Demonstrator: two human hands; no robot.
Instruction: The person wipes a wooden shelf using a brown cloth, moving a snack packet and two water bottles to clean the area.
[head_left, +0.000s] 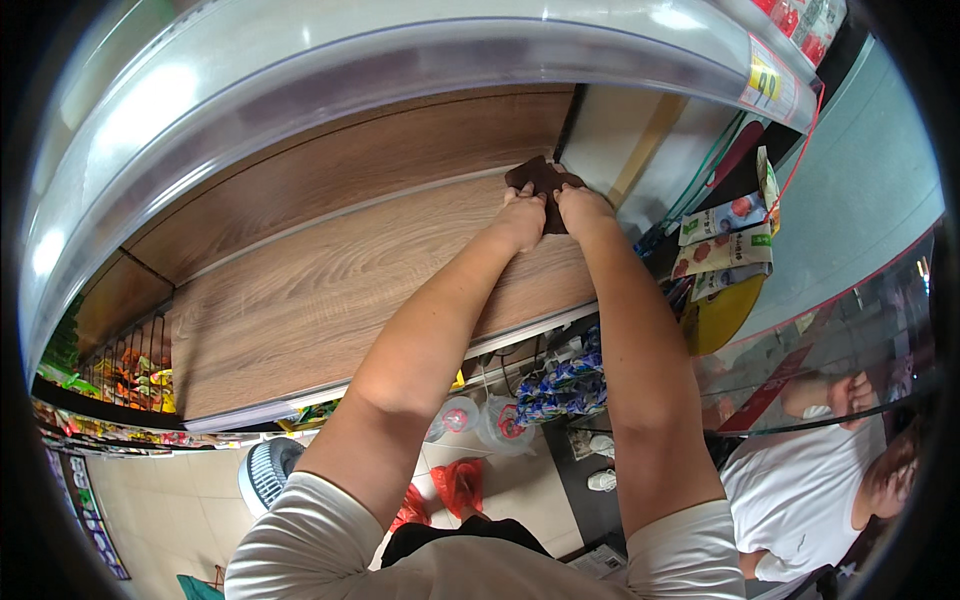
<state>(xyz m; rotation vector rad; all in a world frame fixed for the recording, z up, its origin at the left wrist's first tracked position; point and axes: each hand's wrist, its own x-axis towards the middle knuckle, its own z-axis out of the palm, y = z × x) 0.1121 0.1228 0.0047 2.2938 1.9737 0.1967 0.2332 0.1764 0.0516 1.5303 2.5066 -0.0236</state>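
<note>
Both arms reach forward across a wood-grain shelf board (352, 281) to its far right corner. There a dark brown cloth (545, 193) lies bunched against the back edge and side wall. My left hand (525, 217) presses the cloth's left part with bent fingers. On its right part sits my right hand (581, 210), fingers curled over the fabric. Part of the cloth is hidden beneath the hands. Behind the board stands a brown wood-grain back panel (360, 157).
A curved clear plastic shelf edge (450, 56) arches overhead. Snack packets (724, 240) hang at right. Blue-wrapped goods (562, 386) sit below the board; a wire rack of packets (135, 375) is at left. A person in a white shirt (802, 480) is at lower right, beside glass.
</note>
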